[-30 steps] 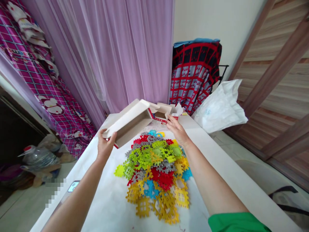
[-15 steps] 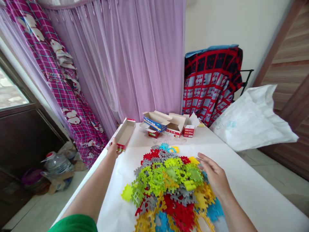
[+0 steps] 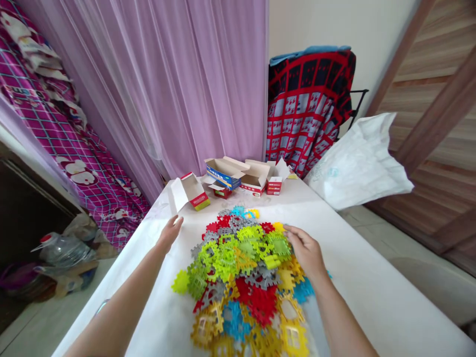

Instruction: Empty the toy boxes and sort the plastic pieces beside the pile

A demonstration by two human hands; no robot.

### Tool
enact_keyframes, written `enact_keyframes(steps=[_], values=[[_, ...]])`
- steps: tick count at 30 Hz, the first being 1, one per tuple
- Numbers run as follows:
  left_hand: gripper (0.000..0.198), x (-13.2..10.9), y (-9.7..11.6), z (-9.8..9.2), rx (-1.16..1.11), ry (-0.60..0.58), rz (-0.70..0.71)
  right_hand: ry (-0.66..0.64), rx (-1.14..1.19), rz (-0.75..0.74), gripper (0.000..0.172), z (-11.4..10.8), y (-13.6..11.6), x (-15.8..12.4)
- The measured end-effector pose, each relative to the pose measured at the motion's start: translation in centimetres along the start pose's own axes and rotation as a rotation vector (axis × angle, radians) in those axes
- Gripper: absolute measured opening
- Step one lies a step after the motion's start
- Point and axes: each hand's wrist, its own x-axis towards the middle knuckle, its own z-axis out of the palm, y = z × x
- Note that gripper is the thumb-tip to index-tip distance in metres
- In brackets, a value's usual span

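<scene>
A heap of plastic interlocking building pieces (image 3: 256, 302) in green, red, grey, yellow and blue covers the middle of the table. My left hand (image 3: 170, 234) is empty, its fingers stretched out over the white tabletop left of the heap. Just beyond its fingertips stands an open red-and-white cardboard box (image 3: 199, 199) with a raised white flap. My right hand (image 3: 305, 248) reaches to the heap's upper right edge. Its fingers are extended beside a yellow piece (image 3: 278, 226), and whether they touch it I cannot tell.
At the back of the table (image 3: 368, 277) are more open boxes, a blue one (image 3: 223, 179) and a red one (image 3: 274, 185) among them. A white sack (image 3: 364, 163) leans at the right edge. Purple curtains (image 3: 208, 89) hang behind. On the floor at left is a plastic bottle (image 3: 67, 250).
My left hand has let go of the cardboard box, which is now at the back left beside the others. My right hand is now closer over the heap's edge. The view has shifted.
</scene>
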Motion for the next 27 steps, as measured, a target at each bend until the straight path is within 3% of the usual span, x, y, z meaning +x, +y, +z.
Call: enact_keyframes(steps=[3, 5, 6, 11, 16, 19, 22, 25, 27], values=[[0.049, -5.9, 0.6, 0.0, -0.006, -0.106, -0.097, -0.106, -0.272, -0.081, 0.051, 1.3, -0.2, -1.3], [0.061, -9.5, 1.6, 0.6, -0.003, -0.311, -0.075, -0.223, -0.503, -0.13, 0.05, 2.8, -0.9, -2.5], [0.067, -11.0, 2.3, 1.0, 0.001, -0.348, -0.044, -0.273, -0.615, -0.137, 0.052, 3.7, -1.5, -3.0], [0.092, -14.5, 5.1, 3.1, 0.046, -0.265, -0.018, -0.526, -0.908, -0.09, 0.07, 7.8, -4.7, -3.5], [0.103, -16.4, 6.6, 2.9, 0.135, -0.234, -0.02, -0.736, -0.916, -0.099, 0.079, 11.3, -6.6, -1.2], [0.102, -18.5, 7.2, 2.6, 0.18, -0.21, 0.048, -0.825, -0.755, -0.117, 0.076, 12.4, -7.5, -0.4], [0.105, -20.8, 7.6, 2.6, 0.19, -0.239, 0.169, -0.743, -0.601, -0.173, 0.067, 10.4, -8.1, -1.2], [0.106, -22.2, 8.2, 3.2, 0.227, -0.31, 0.275, -0.644, -0.6, -0.244, 0.062, 5.3, -7.7, -4.0], [0.105, -22.4, 8.9, 3.9, 0.256, -0.35, 0.314, -0.669, -0.652, -0.211, 0.066, 1.7, -6.8, -6.6]])
